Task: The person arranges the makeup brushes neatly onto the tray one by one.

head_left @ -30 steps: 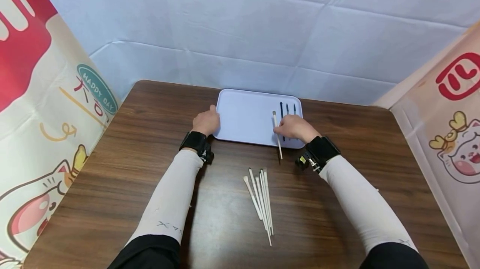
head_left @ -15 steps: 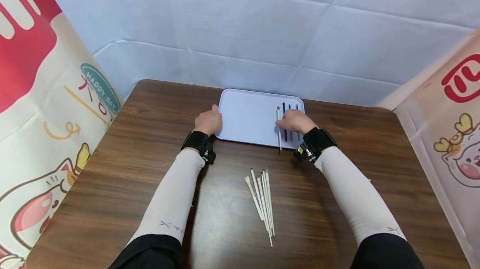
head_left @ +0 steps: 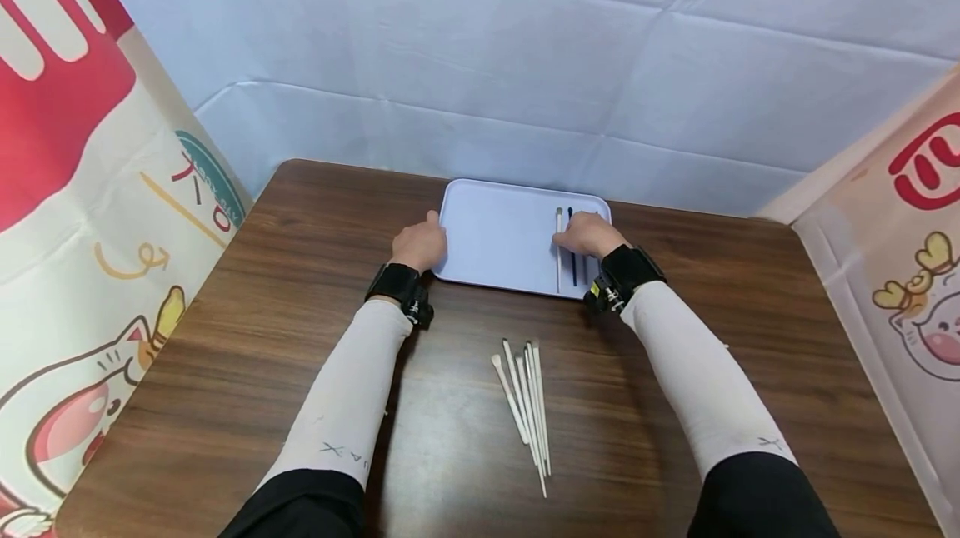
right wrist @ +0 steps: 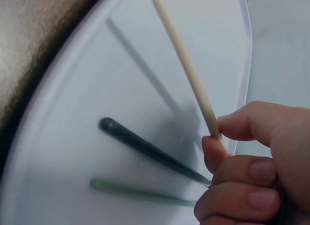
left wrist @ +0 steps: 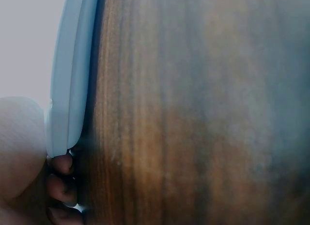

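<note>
Two hands seen at tray (head_left: 495, 238), far middle of desk (head_left: 225, 338). Head view: left hand (head_left: 420, 244) clamped on tray's left edge; right hand (head_left: 588, 232) pinching pale stick (head_left: 558, 251) over tray's right part, beside dark stick (head_left: 572, 259). Loose white sticks (head_left: 525, 401) bundled near desk's front edge, well apart.

Left wrist view: fingertips (left wrist: 60, 163) curled under tray rim (left wrist: 68, 89).

Right wrist view: pale stick (right wrist: 186, 65) pinched near one end by thumb and forefinger (right wrist: 252, 126). Judged light, thin, stiff, maybe snappable; mid-shaft grip steadier. Open room left on tray's left half.
</note>
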Demonstrator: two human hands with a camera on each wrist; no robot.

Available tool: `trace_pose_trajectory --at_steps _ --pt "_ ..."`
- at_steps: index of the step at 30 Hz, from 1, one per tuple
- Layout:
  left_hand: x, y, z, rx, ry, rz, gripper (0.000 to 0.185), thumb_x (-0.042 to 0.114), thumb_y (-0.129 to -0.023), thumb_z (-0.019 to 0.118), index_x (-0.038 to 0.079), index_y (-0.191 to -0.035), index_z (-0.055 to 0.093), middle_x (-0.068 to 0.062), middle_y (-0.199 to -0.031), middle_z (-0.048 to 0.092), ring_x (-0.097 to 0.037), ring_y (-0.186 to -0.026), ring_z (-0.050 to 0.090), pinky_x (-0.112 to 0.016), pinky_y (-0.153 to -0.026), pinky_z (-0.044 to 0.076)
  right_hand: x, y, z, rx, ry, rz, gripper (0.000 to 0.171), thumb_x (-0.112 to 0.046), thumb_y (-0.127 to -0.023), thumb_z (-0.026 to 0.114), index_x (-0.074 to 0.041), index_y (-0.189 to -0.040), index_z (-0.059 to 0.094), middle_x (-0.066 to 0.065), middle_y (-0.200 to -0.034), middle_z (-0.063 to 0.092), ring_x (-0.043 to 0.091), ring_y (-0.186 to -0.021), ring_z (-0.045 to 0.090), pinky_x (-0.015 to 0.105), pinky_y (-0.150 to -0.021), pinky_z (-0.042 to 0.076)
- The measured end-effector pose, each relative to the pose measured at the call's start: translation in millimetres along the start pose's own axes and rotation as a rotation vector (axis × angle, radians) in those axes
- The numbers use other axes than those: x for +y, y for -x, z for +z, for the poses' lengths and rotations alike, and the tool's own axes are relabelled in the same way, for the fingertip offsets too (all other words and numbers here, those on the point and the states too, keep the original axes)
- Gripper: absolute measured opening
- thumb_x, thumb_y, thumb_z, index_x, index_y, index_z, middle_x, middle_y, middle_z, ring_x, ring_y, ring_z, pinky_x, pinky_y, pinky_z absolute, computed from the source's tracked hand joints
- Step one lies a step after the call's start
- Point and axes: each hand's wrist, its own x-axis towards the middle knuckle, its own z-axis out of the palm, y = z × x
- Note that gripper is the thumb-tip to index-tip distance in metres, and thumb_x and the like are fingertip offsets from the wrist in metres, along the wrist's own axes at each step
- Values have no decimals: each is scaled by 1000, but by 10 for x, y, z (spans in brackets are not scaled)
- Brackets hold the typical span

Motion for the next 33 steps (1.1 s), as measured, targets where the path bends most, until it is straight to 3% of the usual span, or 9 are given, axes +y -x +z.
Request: trace_pose_trajectory --at_steps 10,23,33 --pt "-5 -1 30 34 -7 17 35 30 -111 30 4 -134 39 -20 -102 63 -35 -84 59 -47 -75 50 -4 -86 5 -3 25 42 43 -26 -96 53 -15 -57 37 -4 -55 32 14 -53 38 29 -55 33" --pt "14 -5 19 16 -5 18 37 30 -111 30 4 -136 39 -20 -103 63 -34 -85 59 -47 -77 49 4 -120 39 -7 32 121 34 -33 -99 54 -8 -76 52 2 -66 42 19 -62 47 31 -58 38" --pt "8 -31 24 22 -3 17 36 30 -111 30 4 -134 40 -20 -103 62 -35 -86 59 -47 -79 49 0 -103 35 2 36 106 39 -33 -98 55 -12 -67 46 0 -62 41 17 -59 47 30 -56 38"
